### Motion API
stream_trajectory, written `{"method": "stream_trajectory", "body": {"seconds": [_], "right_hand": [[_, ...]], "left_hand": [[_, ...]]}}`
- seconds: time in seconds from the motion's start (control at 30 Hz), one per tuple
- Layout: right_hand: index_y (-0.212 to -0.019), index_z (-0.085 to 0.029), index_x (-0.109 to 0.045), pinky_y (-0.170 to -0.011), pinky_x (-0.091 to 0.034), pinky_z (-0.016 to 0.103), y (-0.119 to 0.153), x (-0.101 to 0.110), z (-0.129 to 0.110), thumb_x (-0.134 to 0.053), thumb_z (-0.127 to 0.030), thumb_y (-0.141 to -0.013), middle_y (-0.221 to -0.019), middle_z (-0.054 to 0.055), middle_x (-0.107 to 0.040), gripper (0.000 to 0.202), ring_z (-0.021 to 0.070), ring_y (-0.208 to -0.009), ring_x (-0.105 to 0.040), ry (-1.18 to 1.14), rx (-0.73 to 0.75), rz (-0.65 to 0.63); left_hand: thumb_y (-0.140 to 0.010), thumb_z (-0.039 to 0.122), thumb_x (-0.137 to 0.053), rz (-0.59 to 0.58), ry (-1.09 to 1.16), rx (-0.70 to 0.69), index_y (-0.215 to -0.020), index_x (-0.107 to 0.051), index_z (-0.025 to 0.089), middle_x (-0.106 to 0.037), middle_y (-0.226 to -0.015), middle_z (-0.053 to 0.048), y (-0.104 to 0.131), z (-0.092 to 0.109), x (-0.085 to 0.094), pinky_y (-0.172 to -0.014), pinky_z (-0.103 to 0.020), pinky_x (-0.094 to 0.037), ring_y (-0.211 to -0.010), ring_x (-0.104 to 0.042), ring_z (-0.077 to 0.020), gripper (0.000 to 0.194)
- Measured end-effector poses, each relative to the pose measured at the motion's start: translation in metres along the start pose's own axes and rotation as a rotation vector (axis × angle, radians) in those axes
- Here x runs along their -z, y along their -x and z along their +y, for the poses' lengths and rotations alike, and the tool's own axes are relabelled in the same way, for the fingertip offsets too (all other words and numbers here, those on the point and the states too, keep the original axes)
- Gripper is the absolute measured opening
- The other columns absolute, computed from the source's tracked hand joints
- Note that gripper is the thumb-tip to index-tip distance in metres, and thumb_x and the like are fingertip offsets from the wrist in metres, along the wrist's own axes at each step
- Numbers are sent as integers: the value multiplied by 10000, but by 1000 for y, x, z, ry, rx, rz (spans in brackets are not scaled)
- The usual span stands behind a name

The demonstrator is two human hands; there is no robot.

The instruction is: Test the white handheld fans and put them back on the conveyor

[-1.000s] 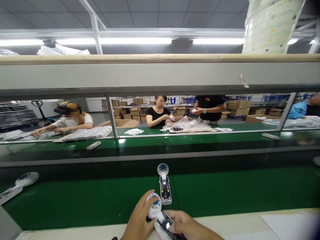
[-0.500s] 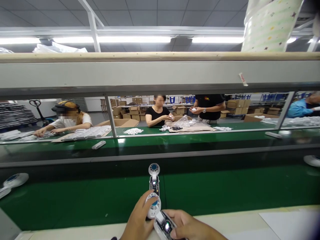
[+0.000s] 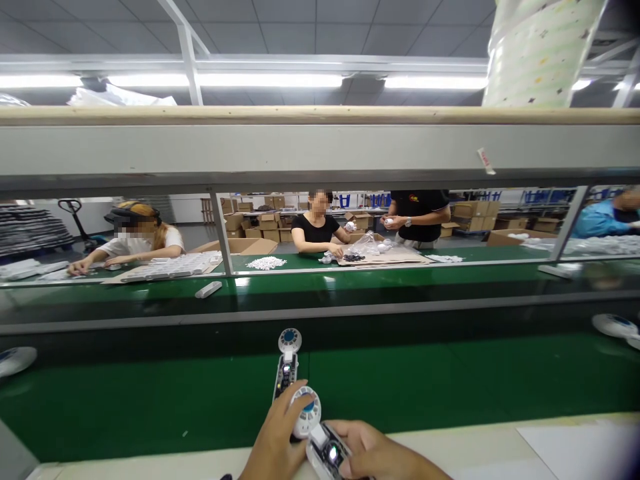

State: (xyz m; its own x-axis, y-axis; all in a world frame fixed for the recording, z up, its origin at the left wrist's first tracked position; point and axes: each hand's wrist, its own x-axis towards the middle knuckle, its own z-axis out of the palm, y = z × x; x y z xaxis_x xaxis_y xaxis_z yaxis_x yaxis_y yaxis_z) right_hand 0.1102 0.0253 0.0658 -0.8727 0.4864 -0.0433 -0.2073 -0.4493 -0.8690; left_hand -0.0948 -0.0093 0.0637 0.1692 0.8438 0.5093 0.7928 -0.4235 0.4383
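Observation:
My left hand (image 3: 277, 433) grips the round, slotted white head with a blue centre of a handheld device (image 3: 306, 415), close to the belt's near edge. My right hand (image 3: 373, 453) is closed around its handle, which is open and shows a dark circuit board with a bright light. Thumb and fingers cover part of the handle. Just beyond my left hand, a second device (image 3: 289, 341) of the same kind lies on the green belt, head away from me, its board also exposed and lit. My left fingers overlap its near end; whether they touch it I cannot tell.
More white devices lie on the green belt (image 3: 425, 380) at far left (image 3: 17, 361) and far right (image 3: 615, 325). A white casing piece (image 3: 209, 289) rests on the farther belt. Across it, co-workers handle white parts. A shelf beam (image 3: 320, 150) spans above.
The devices lying on the near belt have shifted left, while casing pieces on the farther belt have shifted right. A co-worker's hand opposite has lowered to the parts. My hands stay almost still.

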Motion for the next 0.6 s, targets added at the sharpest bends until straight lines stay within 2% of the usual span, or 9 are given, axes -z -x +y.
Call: {"method": "stream_trajectory", "body": {"seconds": [0.3,0.5,0.6], "right_hand": [[-1090,-141,-597,-860,-430,325,-2,0,2,-803,-254,-548,-969,60,-643,590,192,-888,-623,38,19,-8],[-1109,-139,-595,-916,-384,300,-4,2,4,-814,-262,-521,-1052,73,-639,640,223,-1024,-584,45,35,-1],[-1118,-144,-590,-921,-383,311,-4,3,5,-816,-260,-521,-1069,72,-638,649,228,-1024,-588,44,28,4]], "left_hand": [[-750,150,-603,-15,2,-4,-1144,-561,273,-510,-1309,-96,-2,3,3,-944,-406,-472,-1186,-499,-270,415],[-759,168,-607,-23,10,-7,-1157,-547,280,-505,-1314,-96,-3,0,1,-937,-394,-481,-1183,-503,-264,418],[-761,151,-596,-18,-21,-24,-1166,-536,283,-501,-1319,-91,-2,2,3,-932,-385,-487,-1179,-507,-259,431]]}}
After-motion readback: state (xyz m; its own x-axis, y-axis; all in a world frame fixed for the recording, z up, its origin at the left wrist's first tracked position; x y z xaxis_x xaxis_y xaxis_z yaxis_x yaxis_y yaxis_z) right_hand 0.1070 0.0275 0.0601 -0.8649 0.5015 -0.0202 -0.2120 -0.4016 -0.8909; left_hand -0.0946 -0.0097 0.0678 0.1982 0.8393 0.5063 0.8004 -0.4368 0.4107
